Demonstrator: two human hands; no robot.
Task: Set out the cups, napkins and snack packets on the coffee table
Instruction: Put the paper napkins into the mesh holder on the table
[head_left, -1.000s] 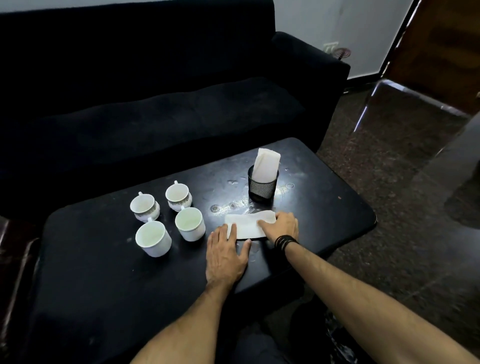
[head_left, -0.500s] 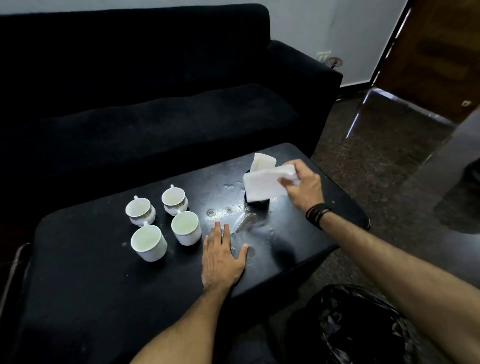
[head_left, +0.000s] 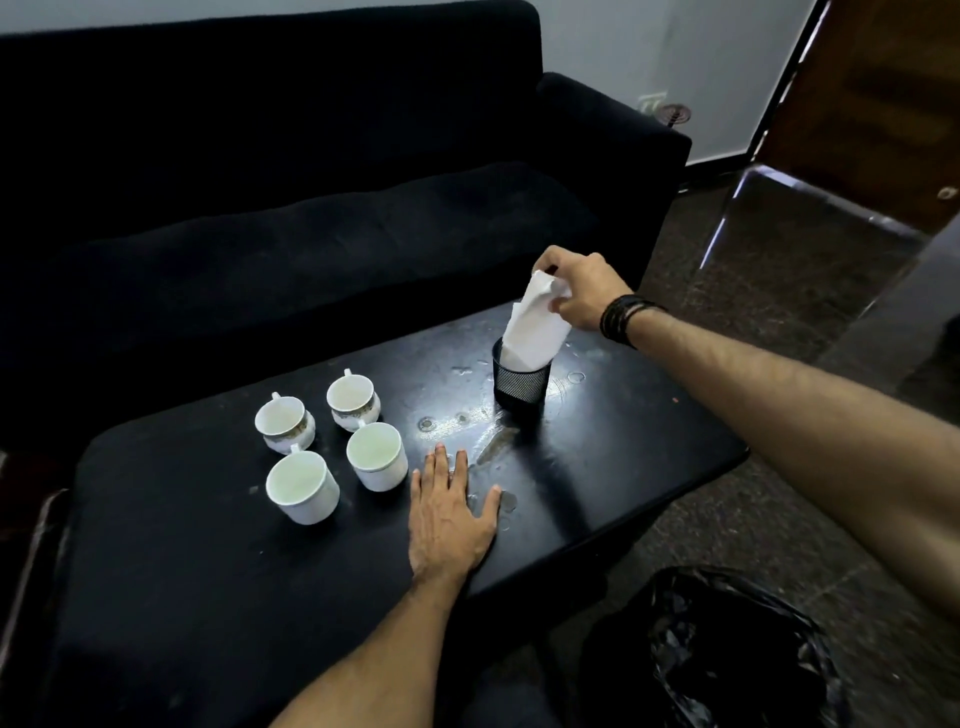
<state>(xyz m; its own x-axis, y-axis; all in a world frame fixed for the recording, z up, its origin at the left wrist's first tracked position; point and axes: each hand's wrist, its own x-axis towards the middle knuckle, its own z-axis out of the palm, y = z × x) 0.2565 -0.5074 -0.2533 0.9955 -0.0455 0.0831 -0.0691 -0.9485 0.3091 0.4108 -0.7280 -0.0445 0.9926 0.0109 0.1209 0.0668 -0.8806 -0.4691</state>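
A person's right hand (head_left: 582, 291) pinches the top edge of a folded white napkin (head_left: 535, 332), its lower end apparently inside the black mesh holder (head_left: 521, 387) directly below; thin, limp paper, best gripped high. The left hand (head_left: 449, 519) lies flat and open on the tabletop (head_left: 208, 571), four cups (head_left: 332, 447) just beside it.

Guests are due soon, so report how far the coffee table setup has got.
Done: four cups stand grouped on the coffee table. In hand: the right hand is putting a white napkin into the mesh holder; the left hand lies flat on the table. Left: snack packets, none visible.
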